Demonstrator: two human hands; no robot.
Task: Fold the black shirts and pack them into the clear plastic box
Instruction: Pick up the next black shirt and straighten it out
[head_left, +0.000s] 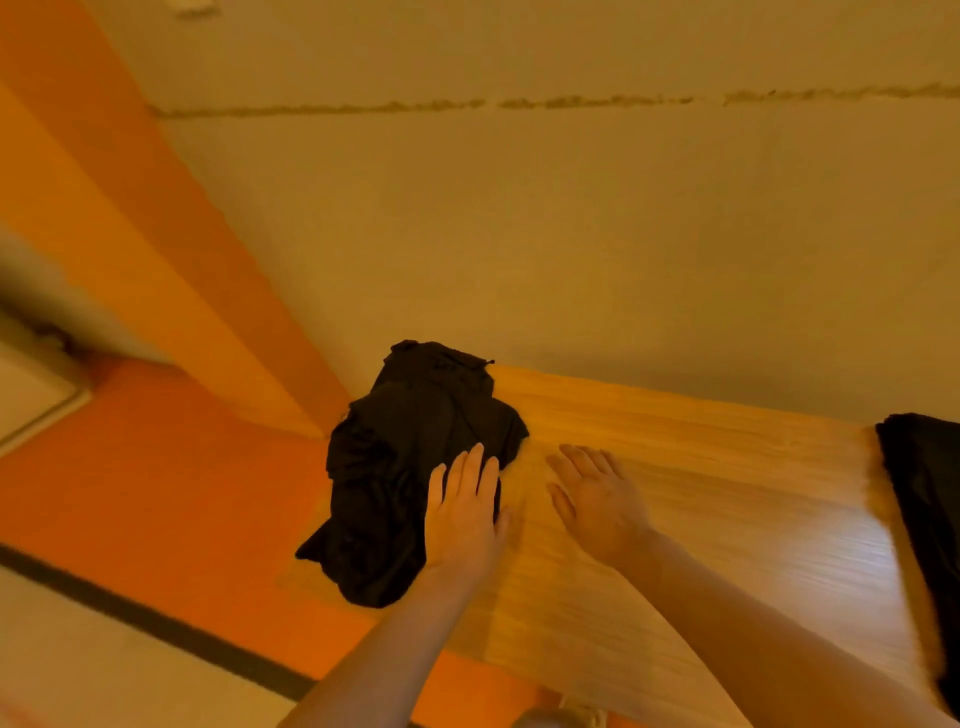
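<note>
Your left hand (464, 512) lies flat, fingers (474, 470) straight and together, on the right edge of a crumpled black shirt (402, 467); nothing gripped. The shirt sits bunched at the left end of the wooden bench (701, 467), part of it hanging over the edge.

Your right hand (597, 499) is spread just beside the left, fingers straight and apart, palm down over bare wood, holding nothing (contact with the bench cannot be told through the blur). It is clear of the shirt.

More black cloth (930, 519) lies at the bench's right end, cut off by the frame, well apart from both hands.

Behind the bench, a pale wall (571, 234). Left of it, an orange floor (156, 493) with a dark stripe.
</note>
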